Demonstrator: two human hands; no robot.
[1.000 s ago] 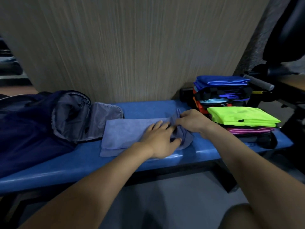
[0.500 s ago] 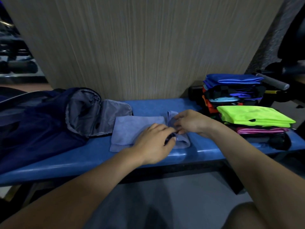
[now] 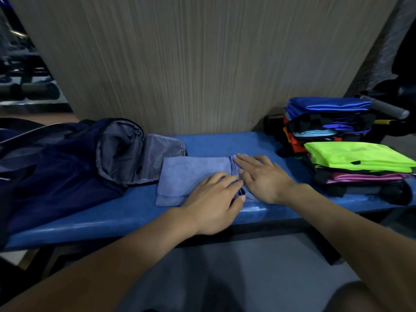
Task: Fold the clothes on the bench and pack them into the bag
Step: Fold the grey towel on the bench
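A pale panel (image 3: 202,64) with fine vertical grain fills the back of the view. Below it runs the worktop (image 3: 112,218), a long padded bench in smooth, slightly glossy blue. At its left end slumps the bag (image 3: 67,167), soft navy fabric with its mouth gaping toward the middle and a grey, crinkled lining showing inside. At the right end stands a stack of folded clothes (image 3: 333,140) in slick, shiny fabrics, blue on top, with a flat neon-yellow piece (image 3: 358,157) on a nearer, lower pile. Between bag and stack lies a lavender cloth (image 3: 193,174), matte and suede-like, folded into a rough rectangle just beside the bag's mouth. The left hand (image 3: 213,199) curls its fingers round the cloth's bunched right edge. The right hand (image 3: 261,176) lies flat on that same end, fingers straight and spread, pressing it down.
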